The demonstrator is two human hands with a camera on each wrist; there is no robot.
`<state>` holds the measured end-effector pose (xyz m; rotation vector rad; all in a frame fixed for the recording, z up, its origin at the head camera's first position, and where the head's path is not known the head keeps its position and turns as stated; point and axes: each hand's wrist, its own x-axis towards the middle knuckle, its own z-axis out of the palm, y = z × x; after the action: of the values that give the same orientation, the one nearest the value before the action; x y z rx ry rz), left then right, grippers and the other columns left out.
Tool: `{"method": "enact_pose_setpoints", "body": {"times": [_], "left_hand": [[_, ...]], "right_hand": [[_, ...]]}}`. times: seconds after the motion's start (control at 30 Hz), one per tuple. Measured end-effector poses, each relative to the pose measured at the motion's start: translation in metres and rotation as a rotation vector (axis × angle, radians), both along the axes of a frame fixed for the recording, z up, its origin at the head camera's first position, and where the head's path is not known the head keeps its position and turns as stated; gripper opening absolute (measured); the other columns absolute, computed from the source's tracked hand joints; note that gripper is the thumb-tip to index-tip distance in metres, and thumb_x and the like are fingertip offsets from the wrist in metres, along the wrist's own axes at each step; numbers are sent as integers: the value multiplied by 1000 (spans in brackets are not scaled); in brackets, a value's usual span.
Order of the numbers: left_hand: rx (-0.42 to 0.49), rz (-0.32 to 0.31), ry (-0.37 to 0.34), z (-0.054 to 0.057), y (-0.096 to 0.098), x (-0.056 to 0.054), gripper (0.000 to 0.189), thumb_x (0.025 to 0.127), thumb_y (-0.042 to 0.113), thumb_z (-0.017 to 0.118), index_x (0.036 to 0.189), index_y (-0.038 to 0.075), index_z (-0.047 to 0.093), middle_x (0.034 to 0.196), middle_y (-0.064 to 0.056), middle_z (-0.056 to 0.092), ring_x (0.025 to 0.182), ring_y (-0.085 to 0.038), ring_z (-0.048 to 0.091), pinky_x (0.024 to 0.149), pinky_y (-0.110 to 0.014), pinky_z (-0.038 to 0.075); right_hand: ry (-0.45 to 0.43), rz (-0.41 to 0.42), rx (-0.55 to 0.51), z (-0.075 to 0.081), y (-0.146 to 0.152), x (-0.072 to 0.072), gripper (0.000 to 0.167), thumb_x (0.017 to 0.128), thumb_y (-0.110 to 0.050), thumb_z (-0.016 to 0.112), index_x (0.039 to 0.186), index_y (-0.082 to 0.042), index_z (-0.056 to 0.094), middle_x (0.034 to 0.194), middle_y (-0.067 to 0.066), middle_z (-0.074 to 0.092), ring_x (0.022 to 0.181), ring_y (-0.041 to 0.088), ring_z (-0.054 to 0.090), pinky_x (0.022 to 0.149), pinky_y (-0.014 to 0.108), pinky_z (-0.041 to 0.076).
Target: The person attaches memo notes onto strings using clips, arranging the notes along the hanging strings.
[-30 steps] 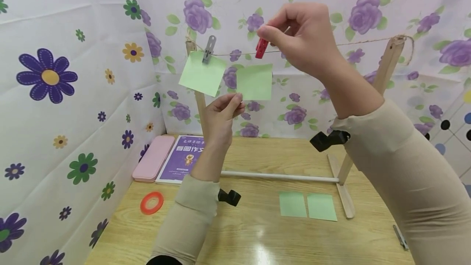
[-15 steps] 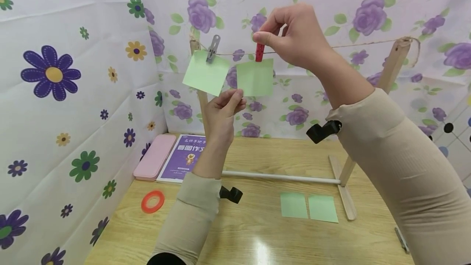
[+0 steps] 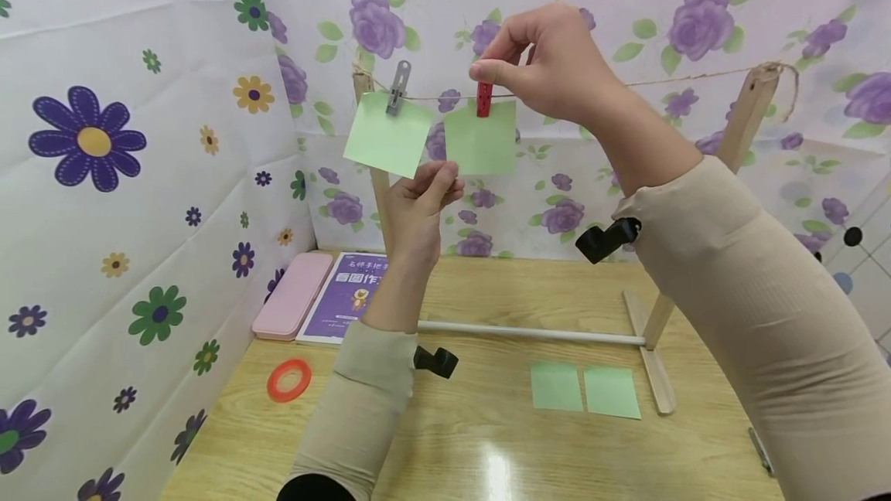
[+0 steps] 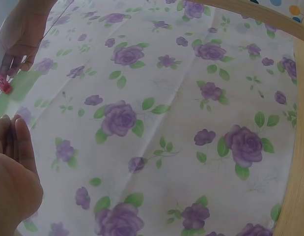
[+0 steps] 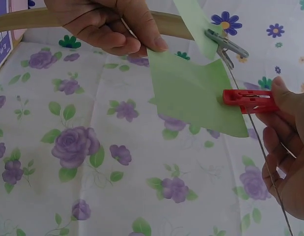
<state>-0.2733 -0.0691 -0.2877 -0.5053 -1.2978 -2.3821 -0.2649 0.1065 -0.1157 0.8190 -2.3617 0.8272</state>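
My right hand pinches the top of a red clothespin between thumb and finger. The clothespin's lower end sits over the top edge of a green paper square, right at the string. In the right wrist view the red clothespin overlaps both paper and string. By its lower left corner my left hand pinches that same green square. Just left of it, a grey clothespin holds another green square, which hangs tilted from the string.
Two green squares lie on the wooden table. Wooden posts carry the string, joined below by a white rod. A red ring, pink case and purple book lie left; a grey clip lies right.
My right hand has brought the red clothespin leftward and down onto the paper's top edge. My left hand has raised the green square slightly, up to the string.
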Motion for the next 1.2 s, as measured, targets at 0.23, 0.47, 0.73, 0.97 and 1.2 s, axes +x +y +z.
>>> {"method": "enact_pose_setpoints", "body": {"times": [0.23,0.47,0.73,0.97,1.2], "left_hand": [[7,-3,13,3,1,-1,3,93,2,73,92,4,75,84,-4,75,72,-13,72,74,-27,63],[10,-3,30,5,0,-1,12,93,-2,70,90,8,77,84,-2,75,72,-12,72,73,-26,63],[26,-22,32,5,-1,-1,8,92,1,74,89,9,77,82,-2,75,71,-12,72,73,-25,63],[16,-13,15,6,-1,-2,14,93,-1,72,87,11,77,80,-1,75,70,-11,72,72,-25,63],[5,-2,-1,5,-2,-2,4,91,3,76,88,7,76,82,-2,75,71,-12,72,73,-27,64]], "right_hand": [[15,-3,34,2,-1,0,25,95,-32,73,93,-8,78,92,2,71,68,14,54,54,24,40],[-7,16,55,3,0,0,25,95,-31,74,97,-7,78,93,4,72,79,11,59,71,23,45],[-46,12,65,3,2,1,29,93,-37,75,101,-9,80,94,2,73,84,10,60,75,24,48],[-115,0,83,4,4,0,35,91,-40,77,106,-8,79,100,3,76,91,10,63,79,26,53],[-126,-24,127,3,5,3,43,91,-41,77,119,-8,75,112,4,75,101,13,65,90,33,54]]}}
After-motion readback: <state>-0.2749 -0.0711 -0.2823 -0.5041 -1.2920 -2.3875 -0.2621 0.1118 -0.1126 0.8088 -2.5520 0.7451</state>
